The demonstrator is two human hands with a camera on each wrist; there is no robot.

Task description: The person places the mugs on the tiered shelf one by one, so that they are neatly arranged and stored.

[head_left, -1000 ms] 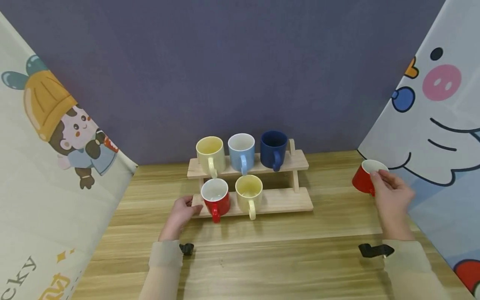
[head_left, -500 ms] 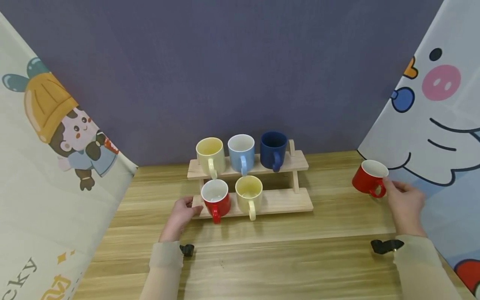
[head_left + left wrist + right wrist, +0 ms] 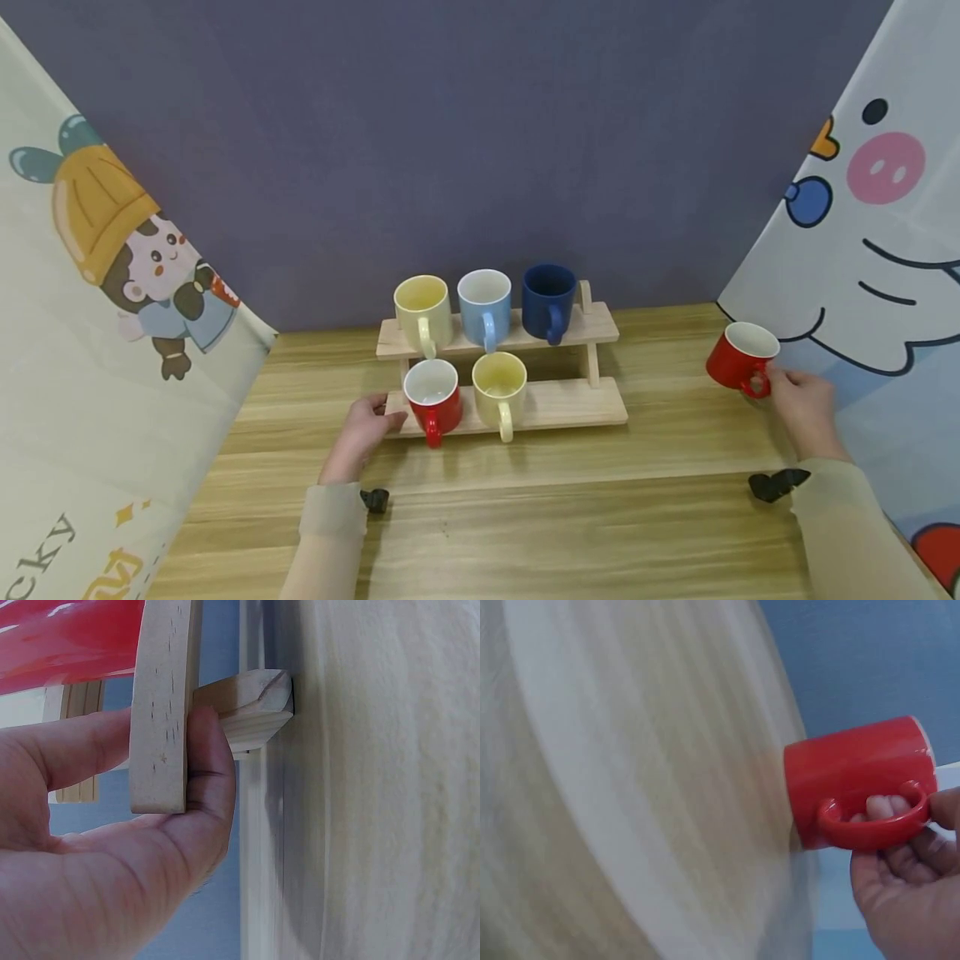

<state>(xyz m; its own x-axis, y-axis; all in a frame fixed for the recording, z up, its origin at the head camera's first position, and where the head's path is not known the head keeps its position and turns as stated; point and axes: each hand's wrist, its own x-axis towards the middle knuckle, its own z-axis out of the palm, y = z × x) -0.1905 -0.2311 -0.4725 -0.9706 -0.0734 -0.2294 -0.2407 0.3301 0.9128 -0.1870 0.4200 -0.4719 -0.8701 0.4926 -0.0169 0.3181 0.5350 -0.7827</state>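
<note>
My left hand [image 3: 366, 429] pinches the left end of the lower board of a two-tier wooden shelf [image 3: 573, 402]. In the left wrist view, the thumb lies on one face of that board [image 3: 161, 697] and curled fingers on the other. At the far right, my right hand [image 3: 806, 408] holds a red mug [image 3: 731, 360] by its handle. Fingertips poke through the handle loop in the right wrist view, and the mug [image 3: 847, 772] stands upright with its base at the table. On the shelf's lower tier sit another red mug [image 3: 442, 408] and a pale yellow mug [image 3: 491, 408].
The upper tier bears a pale yellow mug [image 3: 431, 321], a light blue mug [image 3: 480, 321] and a dark blue mug [image 3: 542, 315]. Wood-grain table [image 3: 525, 533] lies in front. A dark backdrop [image 3: 480, 142] rises behind, with printed cloth panels [image 3: 840, 275] on both sides.
My right hand has shifted from the far red mug's rim rightward to its handle, which now points toward the lower right. The left hand and the shelf have stayed put.
</note>
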